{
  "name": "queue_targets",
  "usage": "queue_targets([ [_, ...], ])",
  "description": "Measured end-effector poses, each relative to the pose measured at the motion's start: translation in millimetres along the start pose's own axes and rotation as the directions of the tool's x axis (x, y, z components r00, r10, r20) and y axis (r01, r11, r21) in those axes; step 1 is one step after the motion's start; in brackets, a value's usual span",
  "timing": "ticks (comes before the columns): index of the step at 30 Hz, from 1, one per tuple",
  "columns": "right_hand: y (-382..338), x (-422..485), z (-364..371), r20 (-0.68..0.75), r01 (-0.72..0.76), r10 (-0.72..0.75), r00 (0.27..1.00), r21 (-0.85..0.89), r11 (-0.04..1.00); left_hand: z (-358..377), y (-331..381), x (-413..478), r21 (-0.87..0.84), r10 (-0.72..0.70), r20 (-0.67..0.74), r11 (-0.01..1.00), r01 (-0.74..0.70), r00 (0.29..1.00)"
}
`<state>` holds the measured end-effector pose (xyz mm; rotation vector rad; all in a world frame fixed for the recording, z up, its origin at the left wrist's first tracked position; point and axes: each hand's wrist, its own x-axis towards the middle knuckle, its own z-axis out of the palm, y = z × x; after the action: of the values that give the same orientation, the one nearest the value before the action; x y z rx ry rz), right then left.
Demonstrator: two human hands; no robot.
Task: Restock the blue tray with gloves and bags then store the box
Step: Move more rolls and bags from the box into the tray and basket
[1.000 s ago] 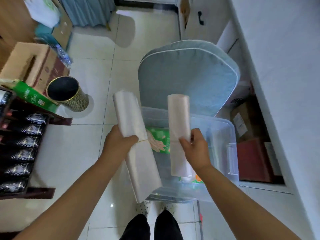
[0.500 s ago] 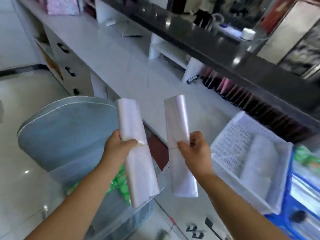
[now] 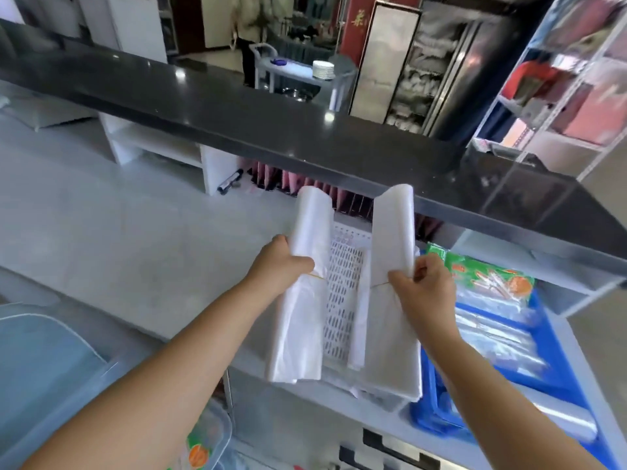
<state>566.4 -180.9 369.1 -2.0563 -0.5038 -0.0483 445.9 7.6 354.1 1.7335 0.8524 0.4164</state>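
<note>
My left hand (image 3: pixel 281 266) grips a white bundle of plastic bags (image 3: pixel 302 317) tied with a rubber band. A second white bag bundle (image 3: pixel 390 300) is held in my right hand (image 3: pixel 424 286). Both bundles hang upright over a white perforated basket (image 3: pixel 342 300) on the grey counter. Right of the basket sits the blue tray (image 3: pixel 529 385), holding clear packs and a green glove packet (image 3: pixel 488 279). The clear plastic storage box (image 3: pixel 210 432) is at the lower left, with a green packet inside.
A dark raised countertop (image 3: pixel 271 123) runs across behind the grey work surface (image 3: pixel 118 239). A grey-blue cushion (image 3: pixel 37 361) lies at the lower left. Shelves (image 3: pixel 570 79) stand at the far right. A person stands far back by a cart (image 3: pixel 288 72).
The view swung from the floor and storage box up to the counter. Both hands carried the bag bundles over the white basket beside the blue tray.
</note>
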Motion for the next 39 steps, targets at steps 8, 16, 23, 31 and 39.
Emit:
queue_targets([
  [8, 40.8, 82.2, 4.2, 0.022, -0.029, 0.029, 0.999, -0.005, 1.000, 80.6, 10.8, 81.5, 0.219, -0.109, 0.130, 0.973, 0.079, 0.985],
  [16, 75.9, 109.1, 27.2, 0.219, -0.112, 0.117, 0.969, -0.034, 0.993, 113.7, -21.2, 96.5, 0.451, -0.231, 0.079, 0.876, 0.172, 0.970],
  [23, 72.5, 107.9, 37.5, 0.269, -0.133, 0.144, 0.952, -0.059, 0.989, 113.5, -23.6, 71.3, 0.706, -0.119, 0.043, 0.707, 0.054, 0.992],
  [31, 57.2, 85.3, 58.9, 0.278, -0.214, 0.225, 0.934, -0.071, 0.974, 106.1, -10.3, 48.0, 0.657, 0.233, 0.190, 0.692, -0.300, 0.954],
  [39, 44.2, 56.9, 77.8, 0.575, -0.497, 0.318, 0.754, 0.182, 0.848, 97.8, -22.7, 54.4, 0.250, -0.094, 0.186, 0.967, 0.046, 0.978],
])
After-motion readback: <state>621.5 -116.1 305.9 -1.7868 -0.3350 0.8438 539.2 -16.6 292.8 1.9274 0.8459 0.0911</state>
